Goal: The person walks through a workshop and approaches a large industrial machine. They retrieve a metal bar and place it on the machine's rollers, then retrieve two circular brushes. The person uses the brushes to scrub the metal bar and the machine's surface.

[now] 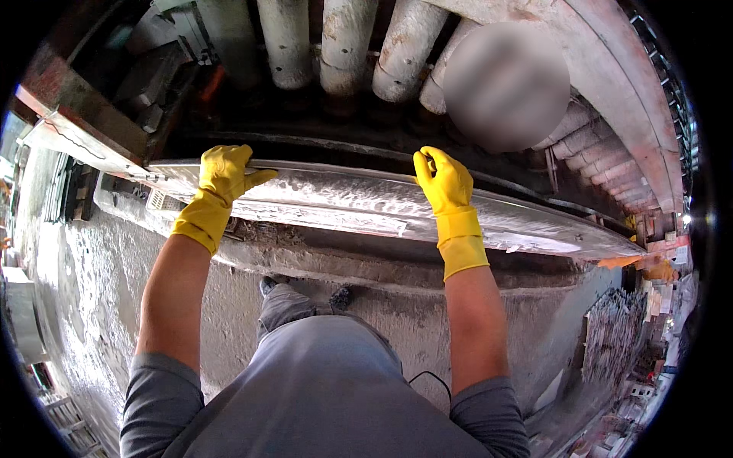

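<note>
A long, wet-looking grey slab (336, 191) stretches across in front of me, its top edge running from the left frame to the far right. My left hand (223, 169), in a yellow rubber glove, is closed over that edge near the slab's left end, with the thumb along the near face. Farther right, my right hand (445, 179) wears a matching glove. Its curled fingers grip the same edge, though the fingertips behind it are partly hidden. Both forearms reach forward, roughly shoulder-width apart.
Behind the slab stands a row of thick, pale rollers or pipes (349, 46) over a dark gap. A rusty metal beam (84, 114) borders the left. Below the slab runs a low concrete kerb (336, 267), and the wet floor (99, 290) spreads around my shoes. Stacked pieces (615, 332) lean at right.
</note>
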{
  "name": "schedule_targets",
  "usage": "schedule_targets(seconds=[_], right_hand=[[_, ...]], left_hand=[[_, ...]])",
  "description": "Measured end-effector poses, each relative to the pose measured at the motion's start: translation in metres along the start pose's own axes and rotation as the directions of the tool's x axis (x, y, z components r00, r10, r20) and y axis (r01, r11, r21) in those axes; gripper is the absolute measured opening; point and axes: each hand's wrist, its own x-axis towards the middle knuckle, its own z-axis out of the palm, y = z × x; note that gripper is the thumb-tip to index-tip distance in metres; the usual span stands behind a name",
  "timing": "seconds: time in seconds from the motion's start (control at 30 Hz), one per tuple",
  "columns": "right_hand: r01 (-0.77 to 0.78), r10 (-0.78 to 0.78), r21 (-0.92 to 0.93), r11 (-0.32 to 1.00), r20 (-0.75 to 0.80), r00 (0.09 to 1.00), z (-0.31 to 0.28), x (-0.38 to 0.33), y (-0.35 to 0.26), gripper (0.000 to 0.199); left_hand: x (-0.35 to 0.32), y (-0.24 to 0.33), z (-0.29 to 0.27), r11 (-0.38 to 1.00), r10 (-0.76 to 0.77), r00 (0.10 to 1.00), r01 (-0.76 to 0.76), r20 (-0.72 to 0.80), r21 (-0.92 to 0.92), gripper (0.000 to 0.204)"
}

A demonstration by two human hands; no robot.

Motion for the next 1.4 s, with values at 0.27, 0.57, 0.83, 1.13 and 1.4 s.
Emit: schedule_targets(seconds=[0.27, 0.57, 0.83, 1.13, 1.4], right_hand=[[0.115, -0.122, -0.049, 0.992, -0.19, 0.974, 0.001, -0.025, 0.002, 0.025], [0.303, -0.335, -0.141, 0.942, -0.394, 0.856, 0.002, -0.059, -0.004, 0.023], [0.124, -0.165, -0.154, 0.98, -0.292, 0.942, 0.004, -0.139, -0.02, 0.05], [-0.395, 0.471, -0.464, 0.793, 0.878, -0.087, 0.005, -0.455, 0.055, 0.072], [-0.825, 0.7, -0.124, 0.551, 0.607, 0.376, 0.023, -0.54, 0.122, 0.059]], left_hand=[[-0.016, 0.007, 0.002, 0.999, 0.029, 0.996, -0.031, -0.081, -0.027, 0.07], [-0.031, 0.011, 0.007, 1.0, 0.031, 0.995, -0.031, -0.096, -0.002, 0.073], [-0.038, 0.017, 0.003, 0.999, 0.022, 0.997, -0.02, -0.072, 0.027, 0.069], [-0.044, 0.015, 0.008, 0.998, 0.062, 0.989, -0.058, -0.133, 0.035, 0.073], [-0.042, 0.02, 0.013, 0.997, 0.075, 0.987, -0.077, -0.144, -0.006, 0.075]])
